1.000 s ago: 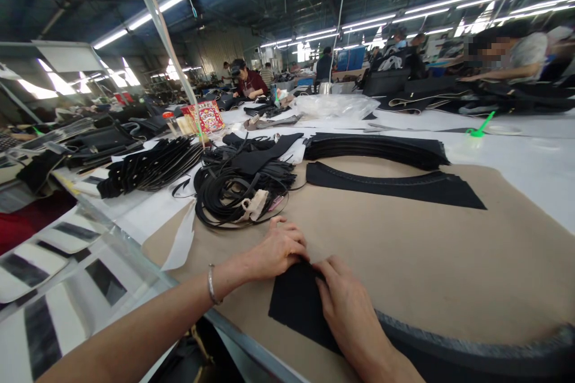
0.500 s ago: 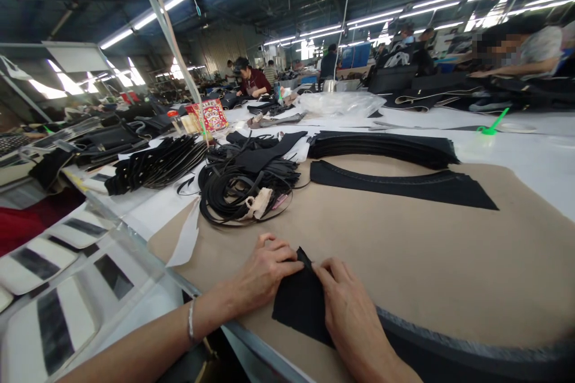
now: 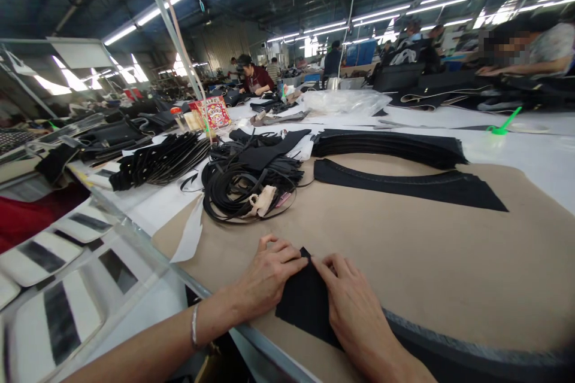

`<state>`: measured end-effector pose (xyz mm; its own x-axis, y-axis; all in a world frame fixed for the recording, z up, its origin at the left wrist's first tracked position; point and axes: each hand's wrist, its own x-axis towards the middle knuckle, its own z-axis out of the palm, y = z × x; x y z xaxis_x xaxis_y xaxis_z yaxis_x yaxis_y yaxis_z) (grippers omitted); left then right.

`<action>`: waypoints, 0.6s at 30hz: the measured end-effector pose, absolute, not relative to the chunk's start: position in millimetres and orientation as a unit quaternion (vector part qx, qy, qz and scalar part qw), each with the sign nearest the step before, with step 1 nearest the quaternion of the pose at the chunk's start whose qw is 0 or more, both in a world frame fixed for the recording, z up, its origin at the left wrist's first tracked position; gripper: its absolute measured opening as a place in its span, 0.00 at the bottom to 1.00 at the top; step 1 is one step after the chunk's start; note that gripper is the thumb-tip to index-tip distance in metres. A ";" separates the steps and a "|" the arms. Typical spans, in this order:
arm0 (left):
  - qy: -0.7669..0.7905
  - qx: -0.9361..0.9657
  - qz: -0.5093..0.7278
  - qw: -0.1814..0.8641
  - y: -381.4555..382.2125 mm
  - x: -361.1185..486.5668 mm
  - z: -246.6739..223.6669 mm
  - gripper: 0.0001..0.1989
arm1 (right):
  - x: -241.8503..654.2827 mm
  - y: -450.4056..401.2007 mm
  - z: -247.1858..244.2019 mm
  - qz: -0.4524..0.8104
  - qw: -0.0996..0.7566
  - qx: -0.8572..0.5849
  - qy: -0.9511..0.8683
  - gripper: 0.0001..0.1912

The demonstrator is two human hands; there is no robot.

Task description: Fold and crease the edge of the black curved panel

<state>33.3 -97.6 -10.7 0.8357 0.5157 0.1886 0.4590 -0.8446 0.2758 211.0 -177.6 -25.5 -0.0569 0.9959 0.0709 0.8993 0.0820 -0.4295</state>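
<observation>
Left fingers [image 3: 294, 265], drawn back, and right fingers [image 3: 324, 271] pinch the black panel [image 3: 306, 302], long axis running left-right.

The mat [image 3: 435, 245] lies on the table [image 3: 534, 152]. On its front part lies the near panel [image 3: 300, 305], the left hand [image 3: 272, 272] at its far end, the right hand [image 3: 353, 296] across it. Behind, the far panel [image 3: 417, 185] lies before the stack [image 3: 390, 148]. Left of these lie the straps [image 3: 227, 191], and farther left, the pile [image 3: 164, 158]. Plastic [image 3: 344, 103] lies behind the stack.
</observation>
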 end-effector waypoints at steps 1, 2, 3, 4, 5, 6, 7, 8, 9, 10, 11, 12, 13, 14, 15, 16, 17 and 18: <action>0.257 0.952 0.127 0.108 -97.8 33.2 -11.3 0.20 | 211.2 -176.6 -25.4 0.135 0.168 -0.663 -0.717 0.27; 0.257 0.952 0.126 0.106 -98.1 33.2 -11.8 0.20 | 211.3 -175.6 -25.4 0.132 0.160 -0.662 -0.720 0.27; 0.257 0.952 0.125 0.104 -98.4 33.1 -12.2 0.21 | 211.4 -174.7 -25.4 0.129 0.153 -0.661 -0.723 0.28; 0.257 0.953 0.125 0.103 -98.7 33.1 -12.6 0.21 | 211.4 -174.0 -25.5 0.125 0.147 -0.661 -0.725 0.28; 0.257 0.953 0.124 0.102 -99.1 33.0 -12.9 0.21 | 211.3 -173.4 -25.6 0.121 0.142 -0.661 -0.727 0.28; 0.257 0.953 0.123 0.101 -99.5 32.8 -13.1 0.21 | 211.2 -173.0 -25.6 0.117 0.137 -0.660 -0.729 0.28; 0.258 0.953 0.123 0.100 -99.9 32.6 -13.3 0.21 | 210.9 -172.6 -25.5 0.111 0.134 -0.660 -0.731 0.28; 0.260 0.953 0.121 0.100 -100.3 32.4 -13.3 0.22 | 210.6 -172.3 -25.2 0.105 0.130 -0.661 -0.732 0.28; 0.262 0.952 0.120 0.099 -100.6 32.1 -13.4 0.22 | 210.1 -172.0 -24.8 0.098 0.125 -0.662 -0.732 0.28; 0.264 0.952 0.118 0.099 -101.0 31.7 -13.4 0.22 | 209.6 -171.7 -24.2 0.091 0.120 -0.663 -0.733 0.28; 0.267 0.951 0.117 0.099 -101.3 31.4 -13.5 0.23 | 209.0 -171.3 -23.4 0.083 0.114 -0.665 -0.734 0.28; 0.270 0.951 0.116 0.099 -101.6 31.1 -13.6 0.23 | 208.3 -171.0 -22.6 0.076 0.110 -0.666 -0.734 0.28; 0.273 0.950 0.115 0.099 -101.9 30.7 -13.8 0.23 | 207.6 -170.5 -21.8 0.069 0.105 -0.667 -0.734 0.29; 0.275 0.949 0.115 0.100 -102.3 30.3 -14.1 0.23 | 206.8 -170.1 -21.0 0.065 0.102 -0.667 -0.735 0.29; 0.278 0.948 0.116 0.100 -102.7 29.9 -14.6 0.23 | 206.0 -169.6 -20.2 0.060 0.100 -0.667 -0.736 0.29; 0.279 0.948 0.117 0.099 -103.3 29.4 -15.1 0.23 | 205.0 -169.0 -19.4 0.057 0.099 -0.667 -0.736 0.30; 0.279 0.948 0.118 0.098 -104.0 28.9 -15.7 0.24 | 203.9 -168.2 -18.6 0.055 0.097 -0.668 -0.736 0.30; 0.278 0.948 0.120 0.097 -104.8 28.3 -16.2 0.24 | 202.5 -167.3 -17.6 0.054 0.095 -0.669 -0.735 0.30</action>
<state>28.3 -104.8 -16.2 0.8160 0.5513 0.1739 0.5045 -0.8260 0.2513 202.5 -167.3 -17.6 -0.0869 0.9939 0.0677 0.9733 0.0992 -0.2068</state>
